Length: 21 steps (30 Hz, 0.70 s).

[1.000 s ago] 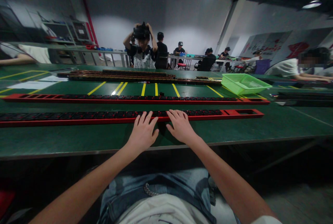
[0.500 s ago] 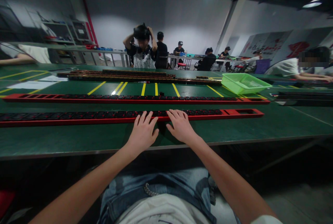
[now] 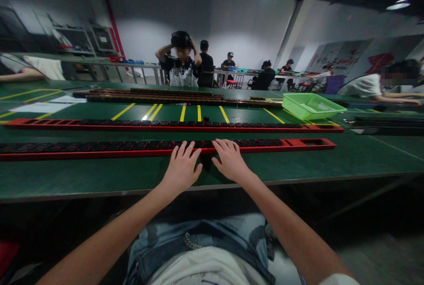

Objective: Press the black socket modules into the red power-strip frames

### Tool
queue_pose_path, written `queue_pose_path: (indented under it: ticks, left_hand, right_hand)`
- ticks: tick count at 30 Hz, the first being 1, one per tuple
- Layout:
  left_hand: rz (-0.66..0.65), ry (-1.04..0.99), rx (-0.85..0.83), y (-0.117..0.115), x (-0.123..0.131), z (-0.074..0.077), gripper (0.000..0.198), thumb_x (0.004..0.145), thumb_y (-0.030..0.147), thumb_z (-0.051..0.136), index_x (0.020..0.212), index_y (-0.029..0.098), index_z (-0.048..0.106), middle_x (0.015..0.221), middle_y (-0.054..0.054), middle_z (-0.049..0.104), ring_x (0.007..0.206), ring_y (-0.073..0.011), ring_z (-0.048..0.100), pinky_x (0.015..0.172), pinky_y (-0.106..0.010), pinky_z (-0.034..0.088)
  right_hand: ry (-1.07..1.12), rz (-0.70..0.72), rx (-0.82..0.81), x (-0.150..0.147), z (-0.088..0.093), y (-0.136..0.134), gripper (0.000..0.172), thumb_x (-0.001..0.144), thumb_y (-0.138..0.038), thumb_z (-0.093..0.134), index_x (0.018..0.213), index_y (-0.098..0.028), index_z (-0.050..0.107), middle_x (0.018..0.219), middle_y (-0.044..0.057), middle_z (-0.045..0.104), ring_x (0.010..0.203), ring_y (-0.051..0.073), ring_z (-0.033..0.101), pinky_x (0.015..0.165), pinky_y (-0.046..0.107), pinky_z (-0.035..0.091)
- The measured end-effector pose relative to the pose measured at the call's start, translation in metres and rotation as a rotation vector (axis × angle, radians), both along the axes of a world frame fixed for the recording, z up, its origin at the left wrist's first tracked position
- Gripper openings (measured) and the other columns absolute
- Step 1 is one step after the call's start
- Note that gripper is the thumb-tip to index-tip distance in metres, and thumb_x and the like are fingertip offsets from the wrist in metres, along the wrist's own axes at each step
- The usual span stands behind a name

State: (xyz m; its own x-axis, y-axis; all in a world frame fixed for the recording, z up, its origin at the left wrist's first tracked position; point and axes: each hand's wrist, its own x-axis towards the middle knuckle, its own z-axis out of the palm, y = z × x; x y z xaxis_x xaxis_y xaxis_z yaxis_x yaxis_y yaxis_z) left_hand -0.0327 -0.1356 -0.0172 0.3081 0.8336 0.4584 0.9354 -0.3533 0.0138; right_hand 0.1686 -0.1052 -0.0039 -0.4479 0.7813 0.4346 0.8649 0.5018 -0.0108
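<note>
A long red strip [image 3: 99,149] filled with black socket modules lies along the near part of the green table [image 3: 82,176]. My left hand [image 3: 181,169] rests flat with spread fingers, its fingertips on the strip's near edge. My right hand [image 3: 229,159] lies beside it, fingers stretched onto the same strip. Neither hand holds anything. A second red strip [image 3: 172,125] lies parallel, further back.
A green plastic basket [image 3: 311,105] sits at the back right. Darker strips [image 3: 155,96] are stacked along the far side, near white papers [image 3: 43,107]. Across the table a person [image 3: 181,62] has both hands at a headset; others sit at tables behind and at both sides.
My hands have stayed in place on the strip. The person across the table has lowered the headset a little on their head.
</note>
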Motion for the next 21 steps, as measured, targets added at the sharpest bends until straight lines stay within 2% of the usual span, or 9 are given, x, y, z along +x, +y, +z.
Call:
queue_pose_path:
  ticks: [5,12,21]
  left_hand:
    - [-0.004,0.004,-0.006,-0.0001,0.0002,0.0009,0.048,0.095,0.035,0.049,0.140,0.020,0.056,0.156,-0.011,0.045,0.146,-0.0350,0.035,0.120,-0.055,0.029]
    - [-0.008,0.004,0.005,-0.0005,-0.0003,0.0010,0.048,0.095,0.035,0.050,0.140,0.020,0.057,0.156,-0.011,0.045,0.146,-0.0349,0.036,0.120,-0.055,0.030]
    - [-0.007,-0.003,-0.006,-0.0002,0.0000,0.0006,0.048,0.095,0.035,0.049,0.140,0.020,0.056,0.156,-0.011,0.045,0.147,-0.0344,0.035,0.120,-0.055,0.029]
  right_hand:
    - [0.001,-0.004,-0.004,-0.0005,0.0000,-0.0004,0.053,0.096,-0.031,0.052,0.146,-0.013,0.048,0.150,0.014,0.050,0.136,0.031,0.041,0.115,0.051,0.029]
    - [0.005,0.008,-0.033,0.0004,-0.0030,0.0016,0.052,0.096,-0.029,0.050,0.147,-0.015,0.048,0.154,0.014,0.046,0.145,0.028,0.036,0.120,0.052,0.022]
    - [-0.009,0.016,-0.050,0.0008,-0.0024,0.0015,0.053,0.097,-0.029,0.049,0.148,-0.016,0.046,0.157,0.013,0.042,0.147,0.028,0.034,0.121,0.055,0.021]
